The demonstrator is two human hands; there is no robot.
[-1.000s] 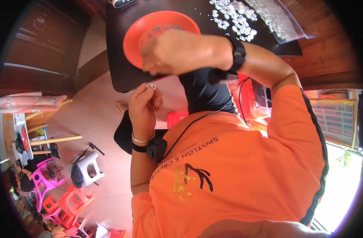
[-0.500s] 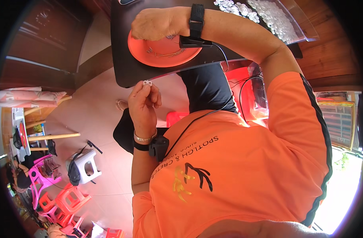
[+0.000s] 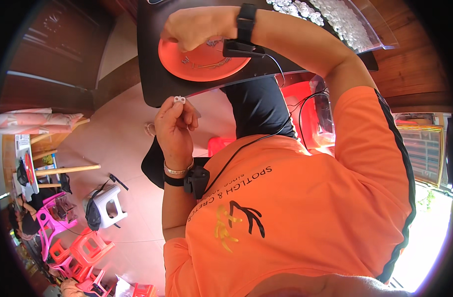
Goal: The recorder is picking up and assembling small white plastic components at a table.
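My left hand (image 3: 174, 126) is raised just below the near edge of a black table (image 3: 154, 84) and pinches a small white plastic piece (image 3: 179, 99) between its fingertips. My right hand (image 3: 194, 27), with a black band on its wrist, hovers with curled fingers over the far left part of an orange plate (image 3: 209, 62) on the table. A few small thin metal bits (image 3: 187, 60) lie on the plate. Whether the right hand holds anything is hidden. A clear sheet with several small white pieces (image 3: 330, 20) lies at the table's far right.
A red plastic seat (image 3: 305, 99) stands under the table by my dark-trousered leg. On the tiled floor at lower left are a white stool (image 3: 107, 203), pink and red stools (image 3: 68, 247) and wooden poles (image 3: 68, 170). A black cable runs from the wrist band.
My right hand has moved left over the orange plate. My left hand has stayed by the table edge, still pinching the white piece.
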